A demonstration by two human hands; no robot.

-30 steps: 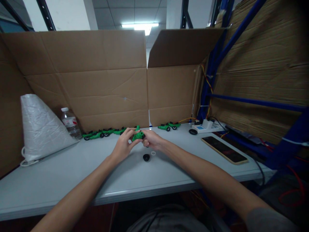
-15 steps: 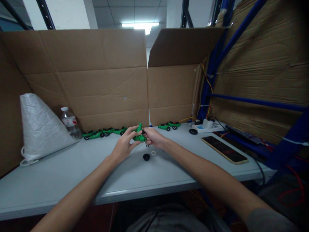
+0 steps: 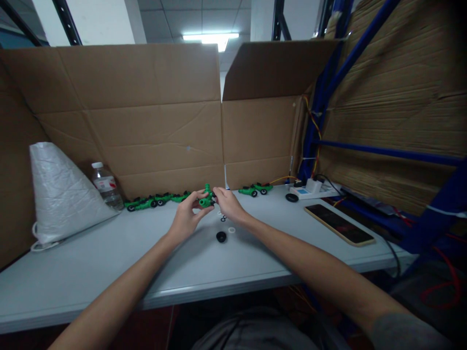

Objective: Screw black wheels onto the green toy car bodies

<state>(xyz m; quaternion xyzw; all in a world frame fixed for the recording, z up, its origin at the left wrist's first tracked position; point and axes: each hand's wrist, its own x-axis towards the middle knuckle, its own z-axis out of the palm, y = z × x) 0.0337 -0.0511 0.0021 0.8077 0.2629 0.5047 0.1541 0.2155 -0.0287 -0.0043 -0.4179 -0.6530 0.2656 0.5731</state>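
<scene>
My left hand [image 3: 185, 216] grips a green plastic toy car body [image 3: 206, 201], raised over the table and turned end-on. Against the right side of that body, my right hand [image 3: 229, 205] has its fingers pinched together. What they hold is hidden, though a small dark bit shows near the fingertips. Below the hands, a black toy wheel [image 3: 221, 236] lies on the table. Close to it are a white ring [image 3: 231, 230] and small black rings [image 3: 223, 218].
Green toy cars [image 3: 140, 203] line the cardboard wall [image 3: 164, 131] at left, with more green cars [image 3: 255, 189] at right. A silvery bag [image 3: 65, 194] and water bottle [image 3: 106, 187] stand left. Rightward are a black disc [image 3: 292, 198], power strip [image 3: 314, 192] and phone [image 3: 339, 224].
The green car body has shifted slightly left and turned in my left hand. My right hand has moved a little up and left, exposing more of the small rings below.
</scene>
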